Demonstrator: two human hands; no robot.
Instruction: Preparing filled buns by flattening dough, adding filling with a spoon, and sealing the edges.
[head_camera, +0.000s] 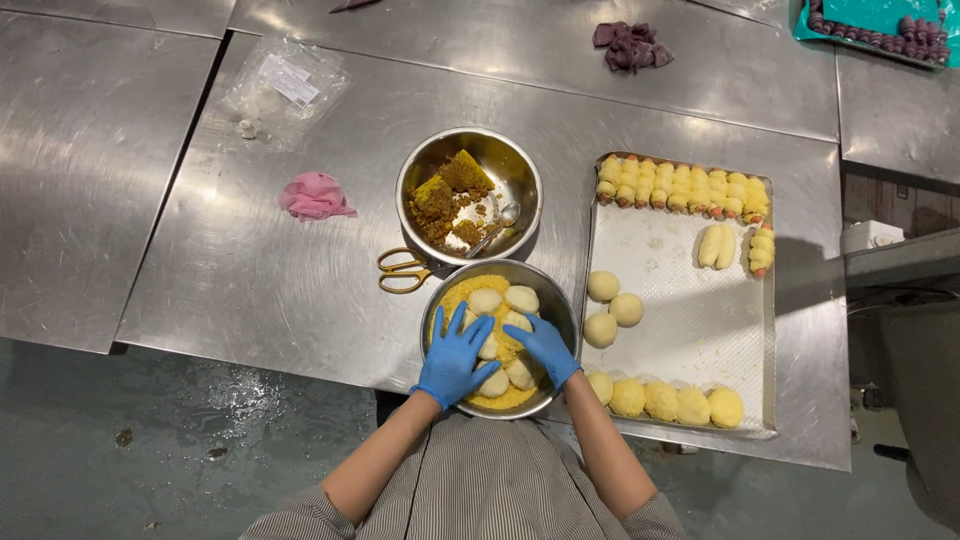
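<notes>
At six o'clock on the table (280, 280), a steel bowl (556, 300) holds yellow crumbs and pale dough balls (487, 300); left hand (455, 358) and right hand (545, 348) rest inside, each grip spread apart.

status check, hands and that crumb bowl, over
Left hand and right hand open, gloved, down in crumb bowl on dough balls. Tray alongside right. Nothing blocking.

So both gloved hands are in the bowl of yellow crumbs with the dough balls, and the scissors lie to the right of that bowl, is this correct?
Not quite. The head view shows the scissors left of the bowl of yellow crumbs, not right. The left hand and right hand are indeed in it, among the dough balls.
</notes>
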